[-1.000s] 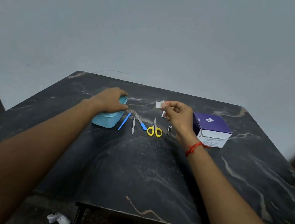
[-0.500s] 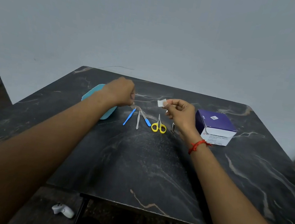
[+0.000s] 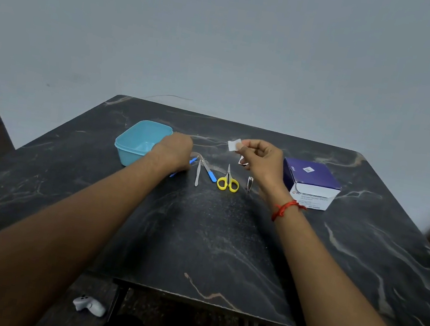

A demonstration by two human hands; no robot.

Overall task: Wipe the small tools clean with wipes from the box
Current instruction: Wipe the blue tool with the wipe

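Note:
My right hand (image 3: 261, 161) is raised over the table and pinches a small white wipe (image 3: 233, 145) at its fingertips; a scrap of wrapper (image 3: 242, 161) hangs below the fingers. My left hand (image 3: 175, 153) lies curled over the leftmost tool, a thin blue stick (image 3: 193, 160) whose two ends poke out from under it. To its right lie metal tweezers (image 3: 197, 174), a blue-handled blade (image 3: 210, 173), yellow scissors (image 3: 228, 183) and a nail clipper (image 3: 249, 183). The purple and white wipe box (image 3: 313, 183) stands right of my right hand.
An open teal plastic container (image 3: 135, 142) sits left of the tools, behind my left wrist. The dark marble table (image 3: 197, 237) ends at a near edge over black legs. A white controller (image 3: 89, 306) lies on the floor below.
My left hand left the teal container and moved right onto the thin blue stick, which has shifted slightly. My right hand kept the wipe raised in about the same spot.

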